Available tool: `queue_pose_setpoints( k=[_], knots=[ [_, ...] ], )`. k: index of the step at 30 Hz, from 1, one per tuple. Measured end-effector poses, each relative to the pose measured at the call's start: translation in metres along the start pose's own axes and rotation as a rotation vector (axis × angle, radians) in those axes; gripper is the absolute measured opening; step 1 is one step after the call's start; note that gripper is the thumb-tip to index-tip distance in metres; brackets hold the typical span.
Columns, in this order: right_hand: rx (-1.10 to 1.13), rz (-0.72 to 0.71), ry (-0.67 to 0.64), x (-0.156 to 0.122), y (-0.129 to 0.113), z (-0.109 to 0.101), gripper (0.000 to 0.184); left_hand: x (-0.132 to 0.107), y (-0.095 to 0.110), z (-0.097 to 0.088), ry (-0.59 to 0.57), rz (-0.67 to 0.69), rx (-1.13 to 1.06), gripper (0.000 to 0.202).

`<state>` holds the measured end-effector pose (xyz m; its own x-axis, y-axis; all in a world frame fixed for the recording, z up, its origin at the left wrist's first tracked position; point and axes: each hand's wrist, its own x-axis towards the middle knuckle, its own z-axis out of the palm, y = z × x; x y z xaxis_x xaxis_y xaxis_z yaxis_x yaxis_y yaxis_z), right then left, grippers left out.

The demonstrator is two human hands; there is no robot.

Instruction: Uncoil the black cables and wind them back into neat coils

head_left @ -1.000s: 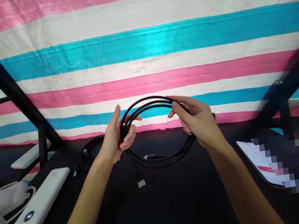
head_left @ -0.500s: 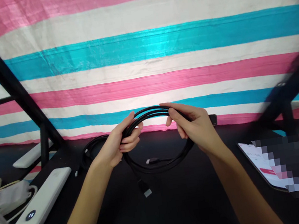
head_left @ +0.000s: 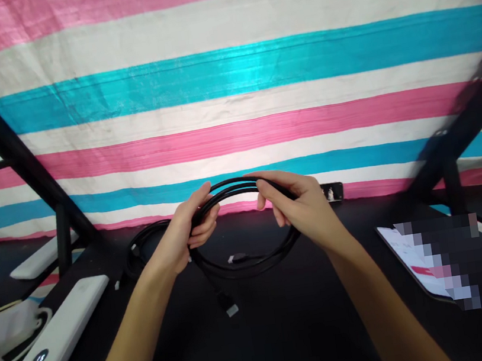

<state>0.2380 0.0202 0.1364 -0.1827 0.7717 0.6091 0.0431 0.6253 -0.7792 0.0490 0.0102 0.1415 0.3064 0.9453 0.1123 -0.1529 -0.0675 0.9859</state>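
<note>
Between my two hands is a coiled black cable (head_left: 236, 191), raised in a loop over the black desk. My left hand (head_left: 191, 226) is closed round the left side of the coil, thumb on top. On the coil's upper right side, my right hand (head_left: 300, 199) pinches the strands between thumb and fingers. A flat plug (head_left: 228, 305) with a pale metal tip hangs from the coil below my left hand. Another cable end (head_left: 237, 258) shows inside the loop. Behind my left wrist lies a second black coiled cable (head_left: 142, 242) on the desk.
On the left are a white power bank (head_left: 70, 324) with a small display, another white slab (head_left: 40, 256) and a white adapter with cords (head_left: 13, 326). To the right lies a phone (head_left: 419, 266), partly blurred out. A striped sheet (head_left: 231, 110) hangs behind, between black frame legs (head_left: 17, 152).
The whole view has shifted slightly, so hands and cable appear a little further left. Both hands keep their hold on the coil. More of a small dark item behind my right hand shows.
</note>
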Motion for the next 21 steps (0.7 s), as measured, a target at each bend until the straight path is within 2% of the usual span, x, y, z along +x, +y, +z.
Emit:
queue_pose_setpoints(
  k=[7,14,21],
  knots=[
    [-0.097,-0.049,-0.049,-0.0003,-0.0008,0.0032,0.019,0.0001,-0.0054,0.0027,-0.023,-0.049,0.102,0.049],
    [-0.133,-0.027,-0.048,0.0003,0.0007,0.0034,0.018,-0.0016,0.0010,-0.0007,-0.093,-0.108,0.034,0.046],
    [-0.122,0.070,-0.055,-0.0032,-0.0026,0.0054,0.022,0.0005,-0.0007,-0.0038,-0.106,-0.051,0.019,0.040]
  ],
)
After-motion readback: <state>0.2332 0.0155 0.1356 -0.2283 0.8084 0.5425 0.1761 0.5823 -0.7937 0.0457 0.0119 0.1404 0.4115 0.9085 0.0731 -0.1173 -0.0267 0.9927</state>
